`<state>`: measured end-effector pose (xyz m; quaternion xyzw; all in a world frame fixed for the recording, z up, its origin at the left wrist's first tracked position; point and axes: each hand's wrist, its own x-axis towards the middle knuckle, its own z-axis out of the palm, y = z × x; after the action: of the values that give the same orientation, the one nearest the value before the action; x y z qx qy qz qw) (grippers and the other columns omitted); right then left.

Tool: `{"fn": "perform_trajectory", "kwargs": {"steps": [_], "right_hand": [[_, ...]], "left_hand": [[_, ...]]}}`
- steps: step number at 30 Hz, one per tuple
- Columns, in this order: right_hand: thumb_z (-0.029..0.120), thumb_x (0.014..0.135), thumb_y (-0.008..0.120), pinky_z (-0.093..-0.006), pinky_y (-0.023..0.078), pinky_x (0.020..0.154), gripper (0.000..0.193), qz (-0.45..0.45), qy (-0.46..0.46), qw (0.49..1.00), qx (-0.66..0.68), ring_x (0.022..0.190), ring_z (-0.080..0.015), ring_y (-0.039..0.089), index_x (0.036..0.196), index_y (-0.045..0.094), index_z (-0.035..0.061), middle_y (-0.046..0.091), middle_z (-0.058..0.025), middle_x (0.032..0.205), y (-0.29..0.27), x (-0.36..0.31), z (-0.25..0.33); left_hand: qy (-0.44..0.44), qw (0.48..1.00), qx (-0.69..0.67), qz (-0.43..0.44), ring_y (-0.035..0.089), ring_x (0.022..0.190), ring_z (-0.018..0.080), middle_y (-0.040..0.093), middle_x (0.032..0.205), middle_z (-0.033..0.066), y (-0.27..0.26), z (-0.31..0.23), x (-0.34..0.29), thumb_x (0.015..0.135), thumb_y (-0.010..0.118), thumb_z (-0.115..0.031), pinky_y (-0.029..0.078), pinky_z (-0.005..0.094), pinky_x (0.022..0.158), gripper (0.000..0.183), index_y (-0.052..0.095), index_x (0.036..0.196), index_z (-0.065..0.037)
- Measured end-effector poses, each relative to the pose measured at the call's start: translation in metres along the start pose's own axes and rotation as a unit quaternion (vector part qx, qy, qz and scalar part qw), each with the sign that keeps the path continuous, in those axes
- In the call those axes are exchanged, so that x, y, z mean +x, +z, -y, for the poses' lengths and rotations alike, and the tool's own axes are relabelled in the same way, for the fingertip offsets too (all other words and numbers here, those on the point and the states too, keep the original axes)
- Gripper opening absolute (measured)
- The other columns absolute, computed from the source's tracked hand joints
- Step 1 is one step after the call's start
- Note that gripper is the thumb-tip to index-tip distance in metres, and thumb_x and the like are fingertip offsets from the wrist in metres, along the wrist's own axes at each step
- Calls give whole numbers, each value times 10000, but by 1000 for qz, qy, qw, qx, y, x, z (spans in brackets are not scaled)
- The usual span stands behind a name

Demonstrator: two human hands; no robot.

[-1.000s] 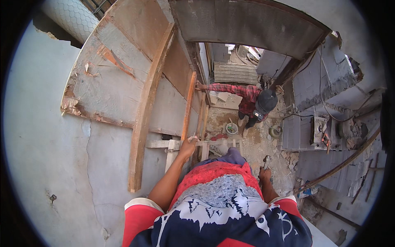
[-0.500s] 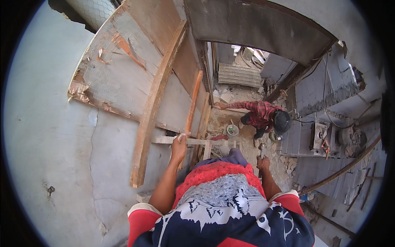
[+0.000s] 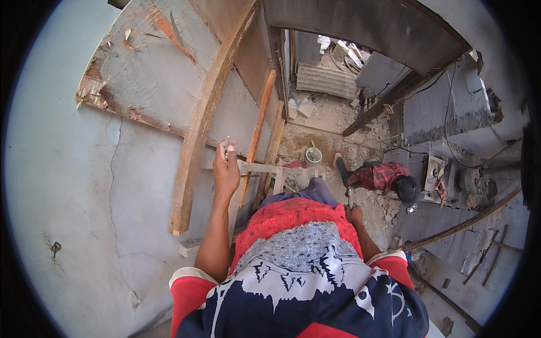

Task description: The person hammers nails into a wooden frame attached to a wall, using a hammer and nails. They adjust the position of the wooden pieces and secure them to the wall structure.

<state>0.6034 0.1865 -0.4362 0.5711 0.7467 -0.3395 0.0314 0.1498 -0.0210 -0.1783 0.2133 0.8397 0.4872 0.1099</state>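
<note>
Currently, the left hand (image 3: 226,172) is raised with fingers curled, pinching a thin, nail-like metal piece (image 3: 229,141) that points upward, just beside the long brown wooden beam (image 3: 205,118) on the large grey-and-brown wooden panel (image 3: 141,79). Lower down, the right hand (image 3: 354,214) is closed around a hammer-like tool with a silvery metal head (image 3: 350,197), near the person's thigh. Beyond, a round white bucket (image 3: 314,161) stands on the rubble-strewn floor (image 3: 369,135), left of a bent-over co-worker in a red-and-black checked shirt (image 3: 383,177).
</note>
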Motion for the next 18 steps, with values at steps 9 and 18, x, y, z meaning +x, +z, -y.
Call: {"fn": "perform_trajectory", "kwargs": {"steps": [9, 18], "right_hand": [[329, 922, 678, -434, 512, 565, 360, -27, 30, 998, 43, 550, -268, 640, 844, 626, -18, 639, -144, 625, 33, 27, -76], [415, 896, 693, -491, 535, 725, 462, -27, 34, 998, -53, 797, -399, 725, 886, 680, -47, 699, -249, 763, 8, 0, -23]], "left_hand": [[76, 989, -45, -118, 439, 772, 78, 531, 932, 0, -52, -73, 2, 1124, 422, -289, 390, 251, 706, 347, 594, 1255, -16], [108, 977, 17, -182, 427, 781, 95, 532, 942, 27, -101, -87, 19, 1124, 412, -307, 400, 253, 735, 383, 588, 1259, 6]]}}
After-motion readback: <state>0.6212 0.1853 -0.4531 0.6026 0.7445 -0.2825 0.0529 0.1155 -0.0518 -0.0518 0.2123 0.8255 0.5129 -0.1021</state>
